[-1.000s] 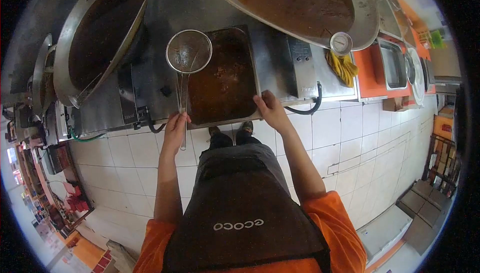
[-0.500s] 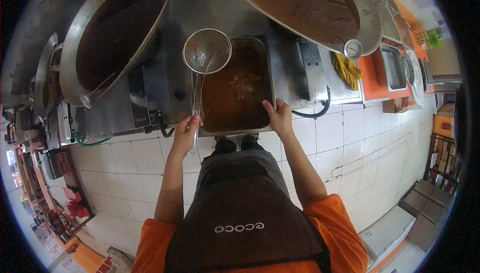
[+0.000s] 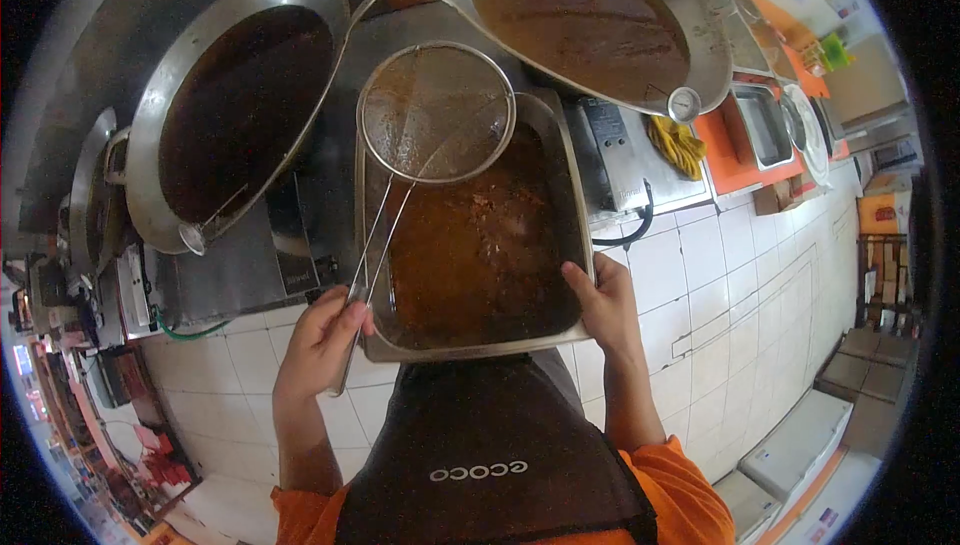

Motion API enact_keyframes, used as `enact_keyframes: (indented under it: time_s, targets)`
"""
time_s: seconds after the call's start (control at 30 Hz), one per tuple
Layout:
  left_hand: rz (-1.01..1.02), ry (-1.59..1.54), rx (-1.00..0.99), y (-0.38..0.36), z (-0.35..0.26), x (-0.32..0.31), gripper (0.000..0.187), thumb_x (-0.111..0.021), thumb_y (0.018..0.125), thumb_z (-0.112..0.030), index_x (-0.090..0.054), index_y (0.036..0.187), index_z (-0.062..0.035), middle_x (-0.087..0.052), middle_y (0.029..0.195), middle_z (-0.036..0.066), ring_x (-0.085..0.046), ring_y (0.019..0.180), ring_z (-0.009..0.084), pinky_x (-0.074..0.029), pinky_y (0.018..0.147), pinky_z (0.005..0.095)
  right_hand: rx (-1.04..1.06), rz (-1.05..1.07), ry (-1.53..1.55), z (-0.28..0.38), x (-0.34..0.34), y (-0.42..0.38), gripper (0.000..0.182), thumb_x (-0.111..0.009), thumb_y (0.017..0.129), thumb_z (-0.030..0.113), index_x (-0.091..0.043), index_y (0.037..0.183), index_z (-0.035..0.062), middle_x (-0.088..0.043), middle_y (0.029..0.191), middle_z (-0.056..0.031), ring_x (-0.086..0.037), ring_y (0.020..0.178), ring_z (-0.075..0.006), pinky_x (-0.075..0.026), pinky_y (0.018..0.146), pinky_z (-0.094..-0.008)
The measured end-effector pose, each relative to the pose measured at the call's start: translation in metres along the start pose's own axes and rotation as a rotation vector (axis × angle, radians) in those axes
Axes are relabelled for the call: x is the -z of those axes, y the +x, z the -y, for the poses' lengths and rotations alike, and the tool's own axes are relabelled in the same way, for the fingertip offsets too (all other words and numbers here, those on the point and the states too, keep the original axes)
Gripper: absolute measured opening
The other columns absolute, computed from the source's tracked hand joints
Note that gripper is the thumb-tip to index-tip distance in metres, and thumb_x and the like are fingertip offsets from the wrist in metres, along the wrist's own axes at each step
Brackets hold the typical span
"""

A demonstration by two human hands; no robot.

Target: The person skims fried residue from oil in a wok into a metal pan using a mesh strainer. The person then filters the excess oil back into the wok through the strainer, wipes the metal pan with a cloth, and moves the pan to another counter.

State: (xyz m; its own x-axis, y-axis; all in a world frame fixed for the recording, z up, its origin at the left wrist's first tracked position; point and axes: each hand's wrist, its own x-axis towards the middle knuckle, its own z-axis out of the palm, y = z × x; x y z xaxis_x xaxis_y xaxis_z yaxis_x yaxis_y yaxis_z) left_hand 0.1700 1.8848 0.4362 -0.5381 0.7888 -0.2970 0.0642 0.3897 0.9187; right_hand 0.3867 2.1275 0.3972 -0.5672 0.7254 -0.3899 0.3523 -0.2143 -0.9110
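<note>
A deep rectangular metal pan point(image 3: 480, 349) is held in front of my apron, with brown liquid point(image 3: 440, 270) and dark crumbly bits inside. My right hand point(image 3: 608, 310) grips its right rim, thumb on the inner side and fingers outside. My left hand point(image 3: 322, 343) is closed around the wire handle of a round mesh strainer point(image 3: 437, 113), beside the pan's near left corner. Whether those fingers also support the pan is hidden. The strainer's bowl lies over the far left part of the pan, with wet residue on its mesh.
Two large woks of dark liquid, a left wok point(image 3: 245, 110) and a right wok point(image 3: 585, 20), stand on the steel counter, each with a dial thermometer. A yellow cloth point(image 3: 677, 148) lies near a black hose point(image 3: 640, 225). Farther right is a metal container point(image 3: 765, 125).
The pan has come up and closer to me, along with the strainer and both hands. My view has shifted slightly. Both hands keep their holds.
</note>
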Motion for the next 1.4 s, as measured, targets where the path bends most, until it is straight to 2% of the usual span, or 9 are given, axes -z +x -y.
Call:
enact_keyframes:
  time_s: [0.13,0.27,0.43,0.53,0.63,0.73,1.03,1.13,1.4]
  targets:
    - [0.036,-0.169,0.075,-0.016,-0.032,0.021,0.03,-0.047,0.097,-0.023,-0.055,0.077,-0.002,-0.049,0.078,0.002,-0.049,0.072,0.0107,-0.041,0.067,0.025,-0.033,-0.029,0.02,0.015,-0.002,-0.03,0.017,-0.059,0.089,0.01,-0.061,0.095,-0.0054,-0.064,0.082,-0.0046,-0.054,0.07,-0.0079,-0.044,0.065,-0.0238]
    - [0.035,-0.123,0.036,-0.019,-0.056,0.042,0.031,-0.048,0.096,-0.027,-0.054,0.078,-0.0028,-0.052,0.075,0.002,-0.053,0.069,0.0107,-0.044,0.063,0.0248,-0.02,-0.013,0.298,0.029,-0.006,-0.049,0.017,-0.058,0.089,0.01,-0.061,0.097,-0.006,-0.065,0.085,-0.0063,-0.058,0.072,-0.0097,-0.047,0.067,-0.0242]
    - [0.088,-0.183,0.064,-0.012,-0.08,0.063,0.035,-0.047,0.097,-0.03,-0.052,0.076,-0.0022,-0.052,0.067,0.004,-0.054,0.056,0.0108,-0.046,0.052,0.0244,-0.004,0.039,0.332,0.041,-0.008,-0.061,0.017,-0.056,0.09,0.007,-0.06,0.099,-0.0064,-0.066,0.089,-0.0071,-0.059,0.075,-0.0107,-0.048,0.069,-0.0255]
    - [0.063,-0.084,0.066,-0.012,-0.095,0.068,0.035,-0.046,0.097,-0.03,-0.052,0.078,-0.002,-0.052,0.065,0.004,-0.055,0.057,0.0113,-0.048,0.051,0.0248,0.033,0.037,0.349,0.047,-0.011,-0.065,0.017,-0.056,0.09,0.008,-0.06,0.1,-0.006,-0.066,0.09,-0.0067,-0.059,0.076,-0.0106,-0.048,0.07,-0.0253]
    - [0.037,-0.171,0.071,-0.011,-0.093,0.072,0.035,-0.045,0.097,-0.03,-0.05,0.077,-0.0025,-0.052,0.063,0.004,-0.056,0.055,0.0113,-0.049,0.048,0.024,0.03,0.051,0.351,0.053,-0.01,-0.066,0.018,-0.056,0.089,0.008,-0.06,0.1,-0.0056,-0.066,0.09,-0.0062,-0.059,0.077,-0.0103,-0.048,0.071,-0.0251]
    - [0.107,-0.172,0.016,-0.005,-0.105,0.075,0.036,-0.044,0.098,-0.032,-0.049,0.076,-0.0032,-0.053,0.062,0.004,-0.056,0.051,0.0104,-0.049,0.044,0.0228,0.043,0.046,0.342,0.066,-0.004,-0.064,0.018,-0.057,0.089,0.008,-0.06,0.101,-0.0054,-0.066,0.091,-0.0062,-0.06,0.078,-0.0104,-0.048,0.072,-0.0251]
    - [0.008,-0.107,0.032,0.041,-0.165,0.049,0.034,-0.044,0.097,-0.036,-0.05,0.082,-0.0054,-0.051,0.067,0.003,-0.055,0.048,0.0104,-0.049,0.039,0.0234,0.205,-0.004,0.276,0.115,0.046,-0.025,0.022,-0.057,0.087,0.008,-0.058,0.105,-0.0049,-0.067,0.093,-0.0093,-0.063,0.076,-0.0121,-0.05,0.07,-0.0242]
    - [-0.018,-0.168,-0.011,0.071,-0.181,0.03,0.035,-0.047,0.095,-0.039,-0.05,0.084,-0.0066,-0.05,0.07,0.002,-0.055,0.048,0.0113,-0.049,0.039,0.025,0.279,-0.021,0.285,0.133,0.067,-0.001,0.027,-0.058,0.086,0.007,-0.057,0.11,-0.0055,-0.066,0.096,-0.0106,-0.064,0.077,-0.0135,-0.05,0.072,-0.0246]
    - [-0.028,-0.315,-0.081,0.167,-0.198,-0.035,0.032,-0.05,0.093,-0.04,-0.052,0.092,-0.0087,-0.054,0.069,0.002,-0.053,0.046,0.01,-0.045,0.036,0.0248,0.311,0.028,0.233,0.144,0.16,0.08,0.025,-0.058,0.085,0.007,-0.058,0.106,-0.0055,-0.066,0.093,-0.0098,-0.063,0.076,-0.0126,-0.05,0.071,-0.0243]
